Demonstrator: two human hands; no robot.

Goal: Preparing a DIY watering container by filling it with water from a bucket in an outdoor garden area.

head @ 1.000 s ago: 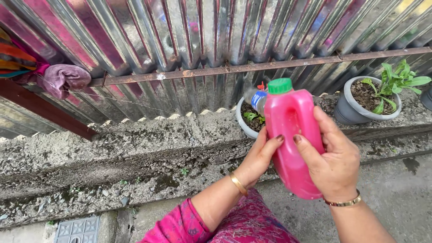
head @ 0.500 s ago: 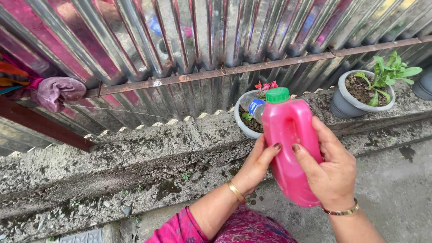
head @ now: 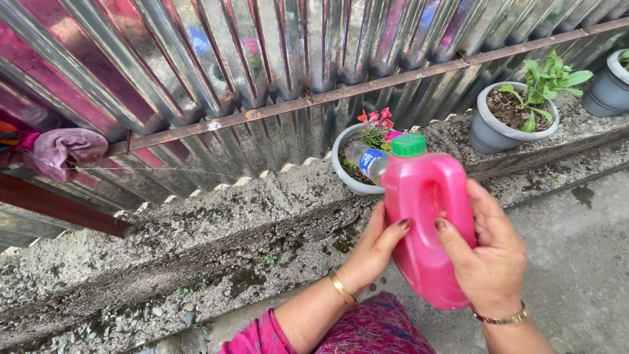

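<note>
Here both hands hold a pink plastic jug with a green screw cap, still on. The left hand presses against the jug's left side, thumb lying on the front face. The right hand wraps the right side and back, thumb also on the front, fingers curled round out of sight. Neither hand is spread wide; each is closed on the jug.

The jug stands nearly upright, tilted a little to the left, held in the air in front of a low concrete ledge. Just behind it on the ledge is a grey flowerpot with red flowers; a clear plastic bottle with a blue label lies in this pot, partly hidden by the jug.

Compared with a second ago, the jug has been carried to the right and closer to the flowering pot, so that pot now shows to the left of the cap rather than behind it. The grip has not changed, and the cap has stayed closed throughout.

Further right on the ledge stands a second grey pot with a leafy green plant. A corrugated metal fence backs the ledge, and a purple cloth hangs at the left.
</note>
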